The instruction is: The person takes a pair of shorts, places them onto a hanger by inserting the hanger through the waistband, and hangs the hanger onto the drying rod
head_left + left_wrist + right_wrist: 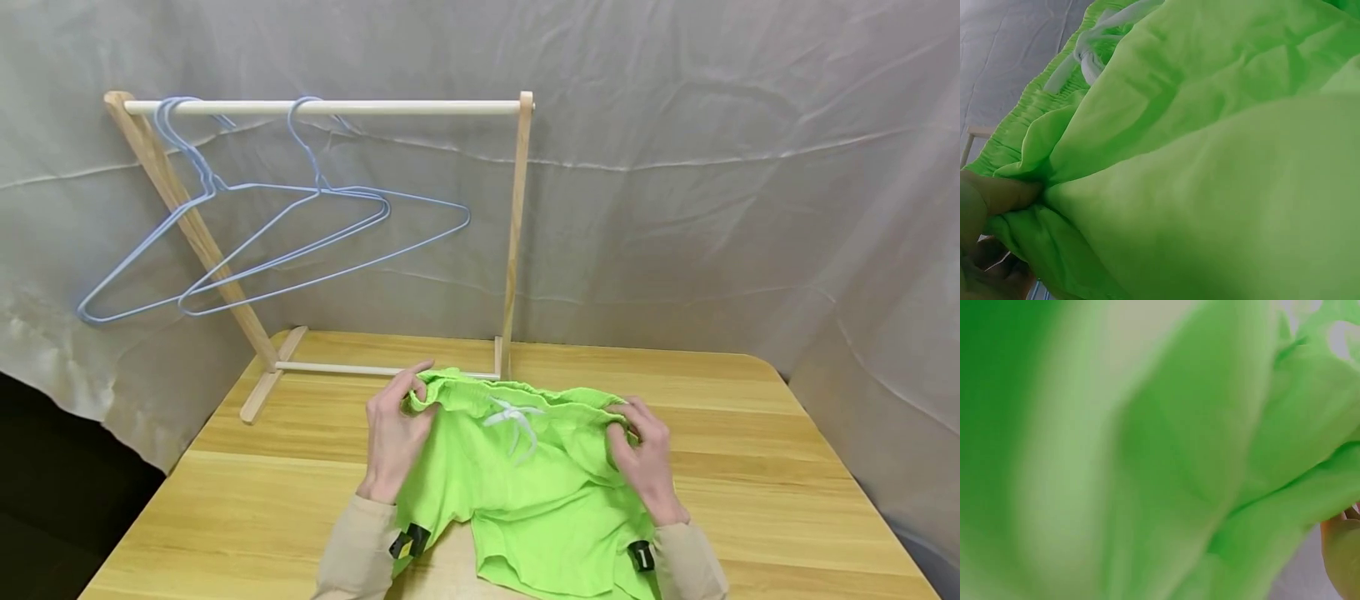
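Bright green shorts [540, 475] with an elastic waistband and a white drawstring bow [513, 417] are held above the table, legs hanging toward the near edge. My left hand [396, 429] pinches the waistband's left end. At the right end, my right hand [643, 450] grips the waistband between thumb and fingers. Close up in the left wrist view, the thumb [1007, 194] presses into gathered green cloth near the waistband. Green fabric [1191, 444] fills most of the right wrist view, partly blurred, with a bit of the hand [1342, 553] at its right edge.
Behind the shorts stands a wooden rack [516, 225] with a white top rail [420, 107]. Several light blue wire hangers [330, 273] hang from its left half. The wooden table [757, 467] extends to both sides, and a grey curtain [675, 208] hangs behind.
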Motion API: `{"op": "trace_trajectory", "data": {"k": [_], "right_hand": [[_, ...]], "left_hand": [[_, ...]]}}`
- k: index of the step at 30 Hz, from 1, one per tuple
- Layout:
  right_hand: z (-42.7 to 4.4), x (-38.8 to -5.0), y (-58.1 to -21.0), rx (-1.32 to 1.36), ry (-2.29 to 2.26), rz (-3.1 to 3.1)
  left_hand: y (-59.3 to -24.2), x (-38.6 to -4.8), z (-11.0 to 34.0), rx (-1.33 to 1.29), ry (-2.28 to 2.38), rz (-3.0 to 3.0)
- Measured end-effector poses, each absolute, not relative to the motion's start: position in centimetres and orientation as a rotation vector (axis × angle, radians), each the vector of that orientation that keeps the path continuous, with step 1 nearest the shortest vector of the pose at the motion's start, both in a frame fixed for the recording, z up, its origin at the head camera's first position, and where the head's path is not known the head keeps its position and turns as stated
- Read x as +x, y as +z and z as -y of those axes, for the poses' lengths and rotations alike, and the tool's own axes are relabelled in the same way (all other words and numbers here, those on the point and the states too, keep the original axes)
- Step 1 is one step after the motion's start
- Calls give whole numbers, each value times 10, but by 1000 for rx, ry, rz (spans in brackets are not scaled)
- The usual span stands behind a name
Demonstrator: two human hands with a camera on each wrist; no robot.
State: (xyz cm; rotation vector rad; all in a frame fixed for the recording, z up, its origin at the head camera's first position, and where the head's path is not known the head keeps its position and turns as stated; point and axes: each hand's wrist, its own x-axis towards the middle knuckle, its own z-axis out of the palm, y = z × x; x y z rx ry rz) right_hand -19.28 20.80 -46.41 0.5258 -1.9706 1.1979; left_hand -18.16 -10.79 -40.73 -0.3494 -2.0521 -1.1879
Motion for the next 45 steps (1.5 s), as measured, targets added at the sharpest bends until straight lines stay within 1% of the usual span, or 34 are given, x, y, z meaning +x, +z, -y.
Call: {"op": "trace_trajectory", "data": {"k": [11, 17, 25, 31, 36, 45], "right_hand": [[-198, -183, -424, 564, 1121, 1817], [-197, -181, -410, 604, 1090, 1808], [-201, -177, -407, 589, 1097, 1958], [-202, -178, -407, 578, 1140, 2029], [-198, -181, -406, 606, 1090, 1989], [-195, -180, -411, 619, 1047, 2039]], "left_hand": [[-400, -175, 109, -304, -1257, 2139], [-395, -172, 117, -295, -1251, 2191], [-393, -172, 131, -214, -1072, 2195], [-393, -174, 135, -139, -992, 2456], [-394, -173, 136, -100, -1048, 2665], [-396, -170, 139, -87, -1157, 2848]]}}
